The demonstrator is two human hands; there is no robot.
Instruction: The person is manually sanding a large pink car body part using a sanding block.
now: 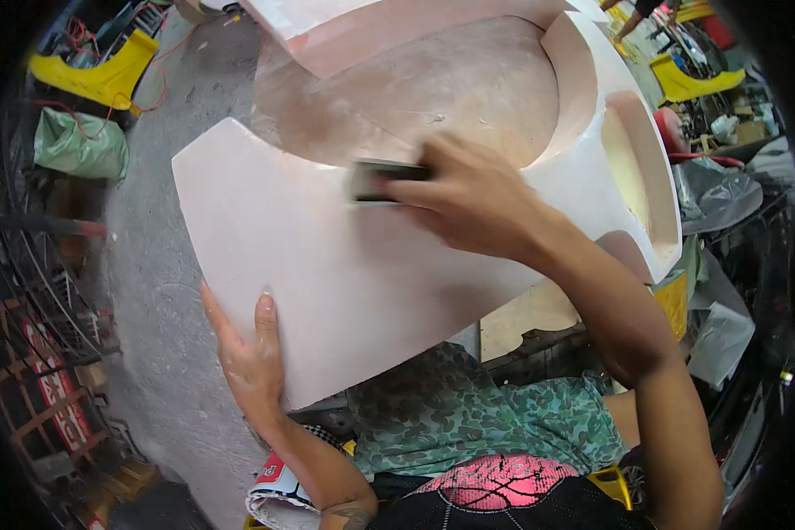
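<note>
A large pale pinkish-white moulded panel (274, 230) with a wide curved cutout lies in front of me, its flat part toward me. My left hand (249, 358) grips the panel's left edge, the thumb on top and the fingers along the side. In my right hand (459, 194), blurred by motion, is a dark flat rectangular block (384, 180). That block is against the panel's surface or just over it, close to the rim of the cutout; the blur hides which. The underside of the block is hidden.
Yellow curved panels (102, 75) and a pale green sack (81, 146) lie at the far left on the grey concrete floor (150, 291). Clear plastic wrapping (724, 194) and clutter line the right side. A white-and-red bucket (278, 495) stands by my left arm.
</note>
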